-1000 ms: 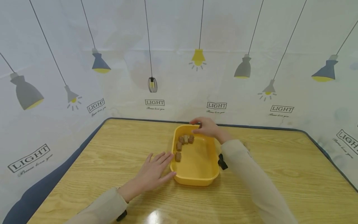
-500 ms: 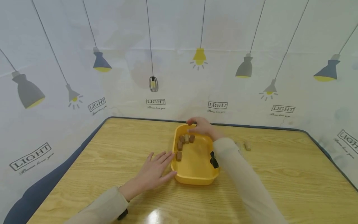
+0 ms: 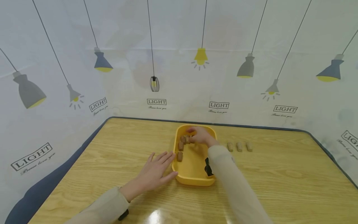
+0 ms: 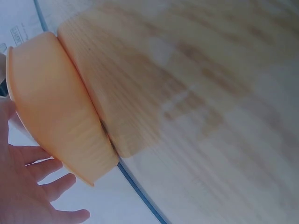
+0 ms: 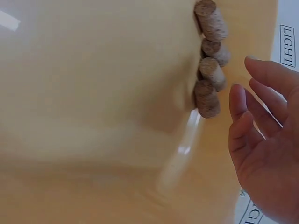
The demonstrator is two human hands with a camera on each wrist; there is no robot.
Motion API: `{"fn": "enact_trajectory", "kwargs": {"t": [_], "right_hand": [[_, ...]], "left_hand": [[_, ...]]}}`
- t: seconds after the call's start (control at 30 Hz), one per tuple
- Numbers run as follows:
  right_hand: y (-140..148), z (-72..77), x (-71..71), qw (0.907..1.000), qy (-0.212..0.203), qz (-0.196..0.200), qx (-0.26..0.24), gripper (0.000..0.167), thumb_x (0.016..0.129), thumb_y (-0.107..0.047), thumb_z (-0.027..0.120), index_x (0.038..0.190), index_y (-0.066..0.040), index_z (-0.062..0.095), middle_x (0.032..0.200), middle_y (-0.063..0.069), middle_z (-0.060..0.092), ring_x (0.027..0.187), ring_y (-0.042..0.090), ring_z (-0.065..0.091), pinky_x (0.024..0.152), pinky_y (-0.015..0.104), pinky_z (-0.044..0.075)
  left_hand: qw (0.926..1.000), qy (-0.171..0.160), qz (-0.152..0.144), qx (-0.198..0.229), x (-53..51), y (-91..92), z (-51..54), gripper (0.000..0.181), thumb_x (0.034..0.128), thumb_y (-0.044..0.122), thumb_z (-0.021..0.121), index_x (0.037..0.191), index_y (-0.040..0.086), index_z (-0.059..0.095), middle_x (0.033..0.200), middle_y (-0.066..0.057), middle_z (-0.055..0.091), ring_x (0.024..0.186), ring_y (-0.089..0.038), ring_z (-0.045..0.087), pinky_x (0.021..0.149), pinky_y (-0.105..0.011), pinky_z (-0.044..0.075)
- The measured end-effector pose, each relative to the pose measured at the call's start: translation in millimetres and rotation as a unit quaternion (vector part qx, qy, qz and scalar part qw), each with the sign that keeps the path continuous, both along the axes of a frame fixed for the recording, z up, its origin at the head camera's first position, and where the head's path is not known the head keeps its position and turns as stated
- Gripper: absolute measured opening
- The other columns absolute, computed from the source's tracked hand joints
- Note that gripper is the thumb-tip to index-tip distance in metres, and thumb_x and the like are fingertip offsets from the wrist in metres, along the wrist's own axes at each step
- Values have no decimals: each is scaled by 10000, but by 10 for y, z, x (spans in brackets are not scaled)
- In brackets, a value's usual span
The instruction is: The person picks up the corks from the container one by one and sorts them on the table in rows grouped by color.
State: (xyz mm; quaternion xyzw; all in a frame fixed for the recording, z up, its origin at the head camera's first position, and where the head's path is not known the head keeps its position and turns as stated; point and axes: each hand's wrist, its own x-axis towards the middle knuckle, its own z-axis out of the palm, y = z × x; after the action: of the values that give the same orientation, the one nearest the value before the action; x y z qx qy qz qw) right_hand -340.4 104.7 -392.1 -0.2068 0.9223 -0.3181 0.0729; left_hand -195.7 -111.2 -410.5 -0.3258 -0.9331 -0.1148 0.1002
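Five cork stoppers (image 3: pixel 180 156) line the inside of the yellow plastic tub (image 3: pixel 195 181) from nine to twelve o'clock (one half hidden by the right hand (image 3: pixel 199 136)). That hand hovers near twelve, fingers bent and apart, with nothing visible between them. The left hand (image 3: pixel 151 172), fingers spread, touches the tub's rim toward nine. Three lighter stoppers (image 3: pixel 239 146) form a row on the wooden tabletop (image 3: pixel 279 174) toward three.

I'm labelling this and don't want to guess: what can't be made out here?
Head view: the right hand partly covers the rightmost cork in the tray.
Head view: the right sleeve hides part of the tray's right side.
Head view: small print under the LIGHT signs is too blurred.
Left wrist view: the tray's outer wall hides its inside.
Right wrist view: the picture edge cuts off part of that hand.
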Motion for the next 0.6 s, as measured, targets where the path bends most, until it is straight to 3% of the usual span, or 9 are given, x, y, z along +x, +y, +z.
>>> {"fn": "enact_trajectory", "kwargs": {"t": [0.13, 0.3, 0.6], "right_hand": [[4, -130, -17, 9997, 107, 72, -222, 427, 743, 9, 599, 1162, 47, 529, 1148, 190, 531, 1033, 303, 497, 869, 359, 384], [-26, -204, -4, 9988, -101, -122, -471, 477, 722, 47, 590, 1192, 42, 511, 1118, 178, 539, 956, 282, 512, 763, 331, 439], [-75, -191, 58, 9991, 107, -271, 306, 396, 757, -9, 629, 1145, -26, 553, 1053, 89, 556, 901, 212, 494, 822, 349, 396]], "left_hand": [[10000, 43, -9, 35, 0, 2, -7, 663, 889, 554, 328, 1355, 84, 366, 1366, -70, 355, 1233, -273, 311, 950, -565, 157], [10000, -16, -8, 83, 0, -5, -12, 667, 887, 559, 328, 1356, 85, 363, 1371, -63, 347, 1237, -268, 305, 959, -558, 139], [10000, -59, 28, 16, 1, -4, 0, 666, 889, 564, 310, 1368, 102, 344, 1382, -49, 330, 1250, -249, 283, 963, -553, 142]]}}
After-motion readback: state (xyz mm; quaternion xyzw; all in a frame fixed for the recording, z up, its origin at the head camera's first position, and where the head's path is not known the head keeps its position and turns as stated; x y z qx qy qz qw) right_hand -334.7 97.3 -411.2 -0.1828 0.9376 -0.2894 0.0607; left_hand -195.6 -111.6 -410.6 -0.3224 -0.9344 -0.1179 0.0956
